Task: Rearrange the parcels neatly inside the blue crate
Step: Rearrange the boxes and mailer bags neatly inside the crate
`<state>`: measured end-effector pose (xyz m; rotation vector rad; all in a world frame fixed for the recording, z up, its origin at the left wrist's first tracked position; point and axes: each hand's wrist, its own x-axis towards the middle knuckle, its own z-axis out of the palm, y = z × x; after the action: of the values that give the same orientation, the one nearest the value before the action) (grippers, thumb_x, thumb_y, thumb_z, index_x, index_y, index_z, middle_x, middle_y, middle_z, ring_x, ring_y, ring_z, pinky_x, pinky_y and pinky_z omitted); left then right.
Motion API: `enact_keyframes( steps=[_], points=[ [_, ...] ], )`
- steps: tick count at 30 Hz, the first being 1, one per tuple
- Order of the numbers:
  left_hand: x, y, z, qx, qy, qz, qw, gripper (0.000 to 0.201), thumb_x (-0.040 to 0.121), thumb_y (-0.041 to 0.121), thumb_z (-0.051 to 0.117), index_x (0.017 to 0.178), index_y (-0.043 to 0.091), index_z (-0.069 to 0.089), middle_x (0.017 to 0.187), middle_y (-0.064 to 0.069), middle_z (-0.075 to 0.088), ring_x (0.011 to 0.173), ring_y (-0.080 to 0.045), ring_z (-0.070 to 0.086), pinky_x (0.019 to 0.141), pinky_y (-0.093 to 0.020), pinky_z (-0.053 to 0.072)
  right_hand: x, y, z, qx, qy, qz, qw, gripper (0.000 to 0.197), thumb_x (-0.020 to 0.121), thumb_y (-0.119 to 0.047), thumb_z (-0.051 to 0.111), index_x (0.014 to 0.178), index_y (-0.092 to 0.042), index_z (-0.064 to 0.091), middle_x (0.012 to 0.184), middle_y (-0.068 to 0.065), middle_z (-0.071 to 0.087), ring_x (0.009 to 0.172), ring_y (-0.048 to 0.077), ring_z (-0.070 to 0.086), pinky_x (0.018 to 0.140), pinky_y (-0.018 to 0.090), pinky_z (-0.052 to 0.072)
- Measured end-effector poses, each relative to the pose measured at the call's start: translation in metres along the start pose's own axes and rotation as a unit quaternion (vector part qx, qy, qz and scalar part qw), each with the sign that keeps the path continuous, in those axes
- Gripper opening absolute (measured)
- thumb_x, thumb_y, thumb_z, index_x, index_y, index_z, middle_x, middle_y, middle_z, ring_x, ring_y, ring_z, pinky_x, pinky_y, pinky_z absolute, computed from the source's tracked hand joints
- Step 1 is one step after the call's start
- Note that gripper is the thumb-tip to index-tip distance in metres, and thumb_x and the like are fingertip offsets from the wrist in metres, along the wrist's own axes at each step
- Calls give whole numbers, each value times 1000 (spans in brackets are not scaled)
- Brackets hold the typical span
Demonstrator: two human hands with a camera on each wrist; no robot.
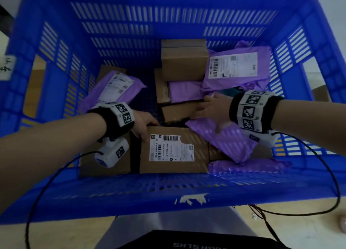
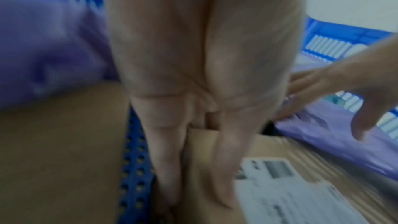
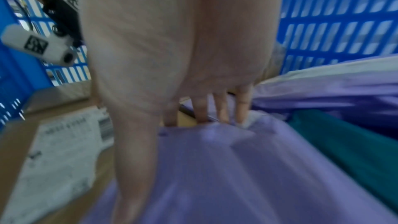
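The blue crate [image 1: 168, 192] holds several cardboard and purple parcels. My left hand [image 1: 144, 127] grips the far left corner of a labelled cardboard box [image 1: 174, 162] at the near wall. In the left wrist view the thumb [image 2: 224, 176] lies on the box top [image 2: 280, 193] and a finger [image 2: 163, 168] runs down its side. My right hand [image 1: 209, 112] lies spread on a purple mailer [image 1: 230, 138] to the right of that box. Its fingers [image 3: 202, 108] reach the far edge of the mailer [image 3: 237, 176], fairly straight.
An upright cardboard box [image 1: 184, 61] and a labelled purple mailer [image 1: 236, 67] lean at the back. Another purple mailer [image 1: 114, 87] lies at the left. A small box [image 1: 177, 112] sits in the middle. A teal parcel [image 3: 344, 142] lies right of my right hand.
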<state>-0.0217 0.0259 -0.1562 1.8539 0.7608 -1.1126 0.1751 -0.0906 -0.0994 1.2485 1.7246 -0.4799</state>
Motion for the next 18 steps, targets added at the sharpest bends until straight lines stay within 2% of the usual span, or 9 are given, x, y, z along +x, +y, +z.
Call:
enact_keyframes(
  steps=[3,7,9,11,14,16,18],
  points=[
    [6,1,5,16,2,2,1000,73,80,2,70,144,14,35,134,-9,51,118,-25,55,89,-36,55,3,-4,-6,9,-33,15,999,94,74,-45,72,149,-35,15,150,0,29,136,30,27,106,46,34],
    [4,4,4,-34,8,-8,999,71,83,0,66,144,15,34,143,-8,40,119,-29,52,70,-35,59,7,0,-11,21,-70,5,997,88,77,-37,72,149,-26,22,148,4,37,134,30,36,106,39,35],
    [2,5,-1,-30,23,-10,999,68,85,10,67,144,16,35,144,-5,40,122,-28,51,70,-32,59,5,7,-11,75,-53,12,996,84,77,-32,73,147,-24,27,143,6,44,129,29,45,104,35,41],
    [-1,7,-8,-5,52,-3,999,64,85,20,68,142,16,39,139,-7,48,115,-24,55,71,-29,56,0,16,-10,160,9,23,987,80,75,-23,75,144,-21,35,139,8,50,125,26,50,102,34,43],
    [0,17,-21,-12,100,28,995,54,87,22,66,136,12,46,119,-12,63,92,-19,59,62,-21,50,-13,33,-7,245,93,56,964,69,78,-16,72,140,-16,41,135,10,53,122,26,52,98,31,41],
    [4,31,-25,-40,126,59,990,48,88,21,64,132,9,50,106,-10,66,81,-16,60,60,-18,49,-24,43,-2,278,116,79,950,64,78,-15,72,136,-13,45,130,11,56,117,27,54,94,29,41],
    [10,49,-26,-74,146,89,982,47,88,21,64,132,7,51,102,-7,62,79,-15,59,60,-16,50,-35,53,8,310,120,106,937,56,79,-16,73,130,-8,51,123,13,60,109,28,57,86,28,42]
  ],
)
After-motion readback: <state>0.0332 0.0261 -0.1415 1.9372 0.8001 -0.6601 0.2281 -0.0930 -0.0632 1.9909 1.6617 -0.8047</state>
